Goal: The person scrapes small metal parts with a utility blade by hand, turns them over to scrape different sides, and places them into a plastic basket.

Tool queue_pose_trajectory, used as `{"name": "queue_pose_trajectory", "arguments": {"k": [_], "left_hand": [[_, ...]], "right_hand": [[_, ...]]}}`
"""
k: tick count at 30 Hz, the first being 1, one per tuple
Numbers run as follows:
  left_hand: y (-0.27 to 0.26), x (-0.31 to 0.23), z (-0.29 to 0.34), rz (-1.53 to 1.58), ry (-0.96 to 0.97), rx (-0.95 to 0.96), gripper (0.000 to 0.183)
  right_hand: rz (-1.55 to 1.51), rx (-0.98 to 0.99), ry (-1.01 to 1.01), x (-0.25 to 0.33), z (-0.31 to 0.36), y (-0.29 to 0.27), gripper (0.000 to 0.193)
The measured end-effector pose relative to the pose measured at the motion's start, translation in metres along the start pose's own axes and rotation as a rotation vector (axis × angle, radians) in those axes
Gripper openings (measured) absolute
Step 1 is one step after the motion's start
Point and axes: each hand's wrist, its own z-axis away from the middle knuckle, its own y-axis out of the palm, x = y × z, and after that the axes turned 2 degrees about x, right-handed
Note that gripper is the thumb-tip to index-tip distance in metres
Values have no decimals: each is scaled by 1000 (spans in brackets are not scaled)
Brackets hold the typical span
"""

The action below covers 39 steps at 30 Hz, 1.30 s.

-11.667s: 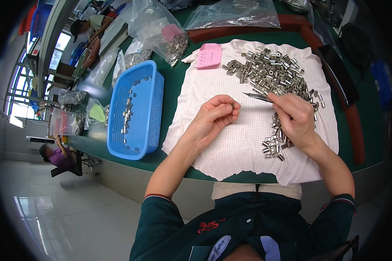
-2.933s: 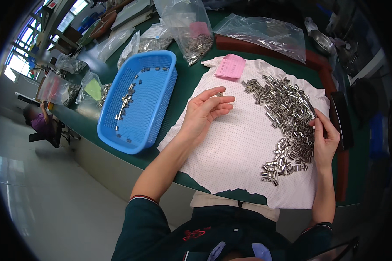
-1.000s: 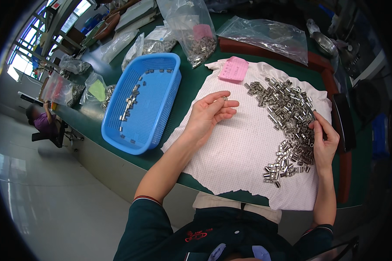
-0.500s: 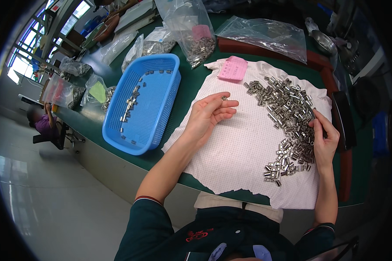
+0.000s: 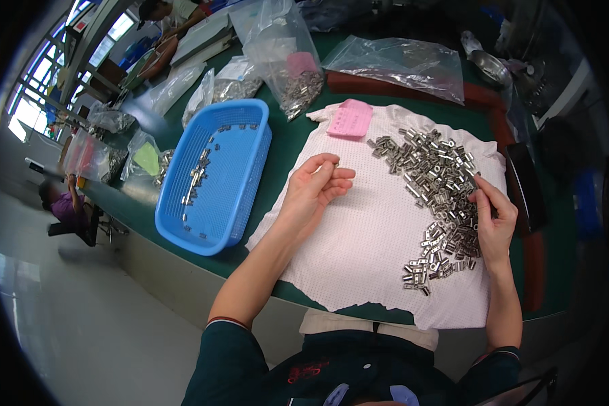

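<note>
Currently, left hand (image 5: 312, 193): above the left half of the pale cloth (image 5: 358, 250), thumb and forefinger pinched together on a small metal part (image 5: 337, 164), of which only a sliver shows.
Right hand (image 5: 497, 220): over the cloth's right side, at the pile's outer edge, thumb and forefinger brought close; whether anything sits between them cannot be told.
Metal pile (image 5: 443, 193): short silvery pieces heaped along the cloth's right half.
Pink slip (image 5: 350, 119): on the cloth's far left corner.
Blue basket (image 5: 230, 179): left of the cloth, on the green table (image 5: 287, 149), silvery pieces scattered along its floor.
Flat clear bag (image 5: 399, 64): beyond the cloth's far edge.
</note>
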Motion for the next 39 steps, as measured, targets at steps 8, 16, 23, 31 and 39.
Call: {"name": "queue_pose_trajectory", "arguments": {"k": [8,16,23,31,39], "left_hand": [[-4,4,7,151,114,46,16],[-3,6,7,103,102,152,19],[9,2,8,82,110,50,20],[-8,7,3,-29,35,211,17],[5,3,8,-136,52,39,27]], "right_hand": [[-62,-34,-11,0,-1,8,18],[-32,-43,-7,-2,-1,3,16],[-24,-75,-75,-1,0,4,16],[-28,-30,-67,0,2,5,20],[-27,-50,-62,-1,4,9,15]]}}
